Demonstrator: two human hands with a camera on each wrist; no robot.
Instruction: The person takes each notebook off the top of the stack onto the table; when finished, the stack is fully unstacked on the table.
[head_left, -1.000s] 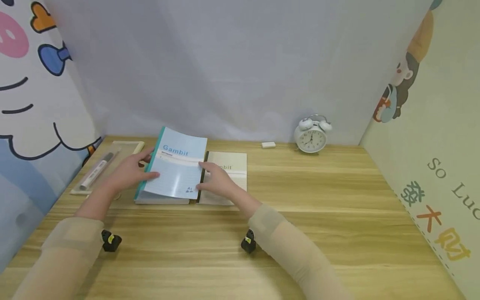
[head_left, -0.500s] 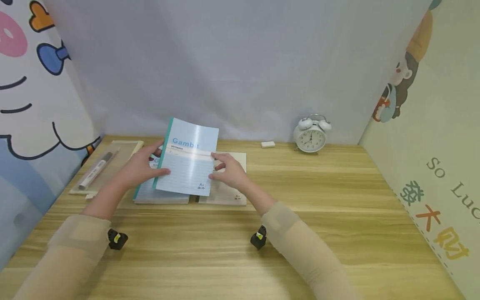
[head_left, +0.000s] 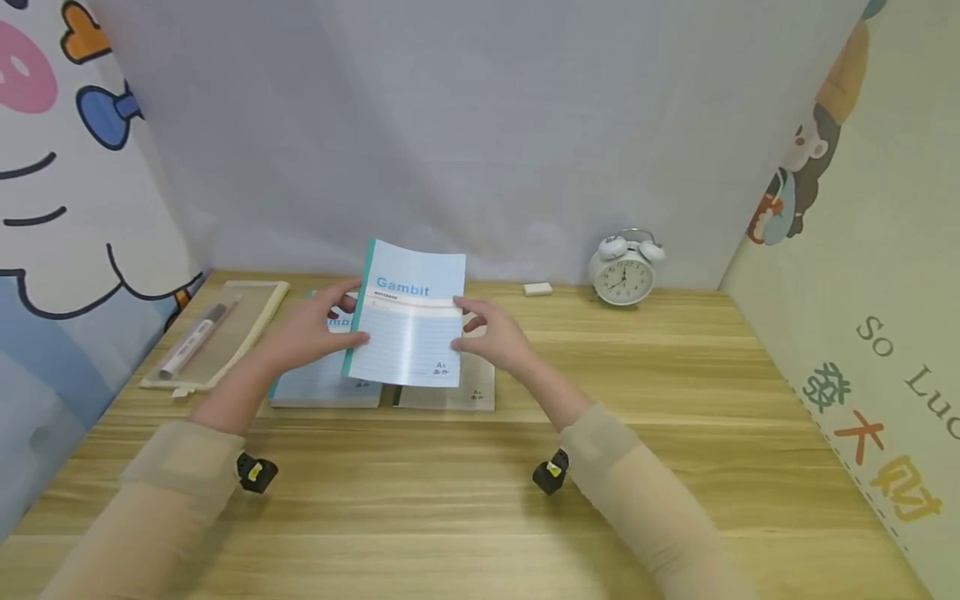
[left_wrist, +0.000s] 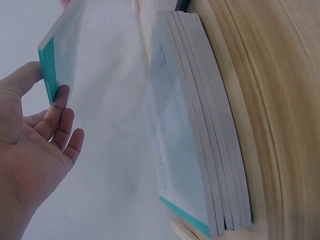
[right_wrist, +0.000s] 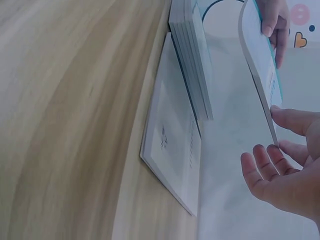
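Observation:
A light blue notebook (head_left: 408, 333) with a teal spine and "Gambit" on its cover is held up above the table. My left hand (head_left: 313, 333) pinches its spine edge between thumb and fingers; the left wrist view shows the other fingers of that hand (left_wrist: 35, 130) spread loosely below. The opposite edge is pinched by my right hand (head_left: 497, 335). Below on the left lies a stack of blue notebooks (head_left: 315, 383), seen edge-on in the left wrist view. Beside the stack, partly covered by the held notebook in the head view, is a single cream notebook (head_left: 480, 392) with a dark spine.
A see-through pouch (head_left: 232, 333) with a marker (head_left: 193, 340) lies at the table's left. Near the back edge are a white eraser (head_left: 537, 289) and a white alarm clock (head_left: 624, 271). A pale curtain (head_left: 450, 125) hangs behind the wooden table (head_left: 637, 400).
Both hands have lifted the blue notebook off the stack and carried it rightward, so it now overlaps the cream notebook. The stack underneath has come into view.

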